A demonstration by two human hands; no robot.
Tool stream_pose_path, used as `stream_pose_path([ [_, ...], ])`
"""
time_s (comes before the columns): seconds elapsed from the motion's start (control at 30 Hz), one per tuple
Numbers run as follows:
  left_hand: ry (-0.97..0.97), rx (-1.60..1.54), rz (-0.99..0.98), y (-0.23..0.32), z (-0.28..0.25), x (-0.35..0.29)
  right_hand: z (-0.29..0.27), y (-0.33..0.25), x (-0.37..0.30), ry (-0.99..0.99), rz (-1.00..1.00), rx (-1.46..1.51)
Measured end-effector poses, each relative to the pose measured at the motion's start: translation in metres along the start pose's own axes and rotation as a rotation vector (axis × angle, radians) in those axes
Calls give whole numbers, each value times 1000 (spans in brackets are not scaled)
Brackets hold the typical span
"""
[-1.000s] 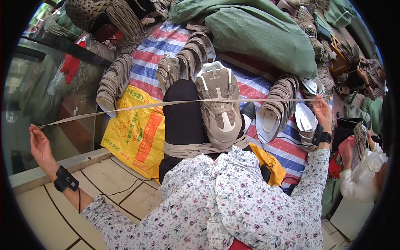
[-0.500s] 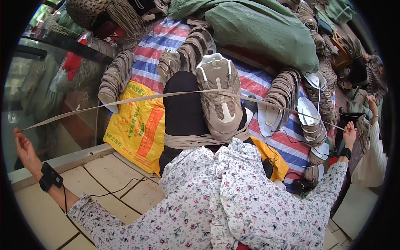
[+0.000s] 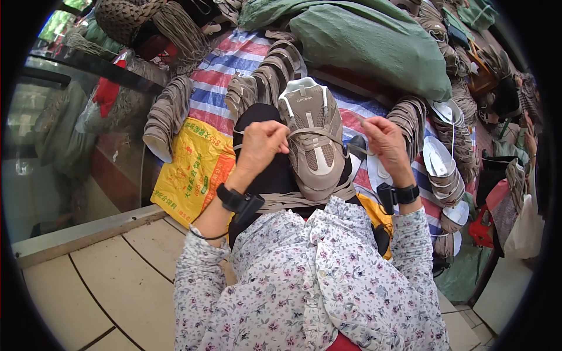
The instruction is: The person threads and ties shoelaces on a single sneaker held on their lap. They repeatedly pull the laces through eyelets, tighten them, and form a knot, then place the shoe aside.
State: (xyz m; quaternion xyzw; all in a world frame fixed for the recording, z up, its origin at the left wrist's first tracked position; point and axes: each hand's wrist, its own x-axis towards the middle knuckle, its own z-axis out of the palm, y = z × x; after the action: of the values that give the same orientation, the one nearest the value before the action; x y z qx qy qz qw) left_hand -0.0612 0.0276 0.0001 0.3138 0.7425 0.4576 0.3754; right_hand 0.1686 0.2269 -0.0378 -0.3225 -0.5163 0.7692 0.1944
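Note:
On my lap a taupe shoe upper (image 3: pixel 319 169) with white trim lies toe toward me. A flat taupe shoelace (image 3: pixel 315 133) crosses its tongue area and runs out to both sides. My left hand (image 3: pixel 261 145), closed in a pinch, holds the lace close to the left edge of the upper. To the right and a little away from the shoe, my right hand (image 3: pixel 383 140) pinches the other part of the lace between thumb and fingers. More loose laces (image 3: pixel 278 202) lie across my dark-trousered thighs, just below the toe.
Stacked shoe uppers (image 3: pixel 167 114) stand in rows on a striped plastic sheet (image 3: pixel 216 88), with more at right. A yellow bag (image 3: pixel 190 169) lies left of my leg. Beyond sits a large green sack (image 3: pixel 369 50). Glass panelling (image 3: pixel 88 146) borders the left; another person's arm shows far right.
Both hands have come inward from wide apart to either side of the shoe upper. The lace, stretched out straight before, now lies drawn across the upper.

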Motion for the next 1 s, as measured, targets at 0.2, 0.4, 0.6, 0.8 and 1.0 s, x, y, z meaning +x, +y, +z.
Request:
stream_pose_path([
  [0.2,-18,186,97,-10,8,-6,27,2,1,-13,18,-16],
  [0.4,-22,201,14,-8,7,-1,35,8,8,-8,55,-2],
  [0.6,-7,155,-23,-11,8,6,44,11,16,27,70,-61],
  [0.8,140,480,197,-9,17,5,52,13,22,90,-68,-236],
  [1.0,206,748,368,-2,21,8,60,14,33,68,-318,-630],
])
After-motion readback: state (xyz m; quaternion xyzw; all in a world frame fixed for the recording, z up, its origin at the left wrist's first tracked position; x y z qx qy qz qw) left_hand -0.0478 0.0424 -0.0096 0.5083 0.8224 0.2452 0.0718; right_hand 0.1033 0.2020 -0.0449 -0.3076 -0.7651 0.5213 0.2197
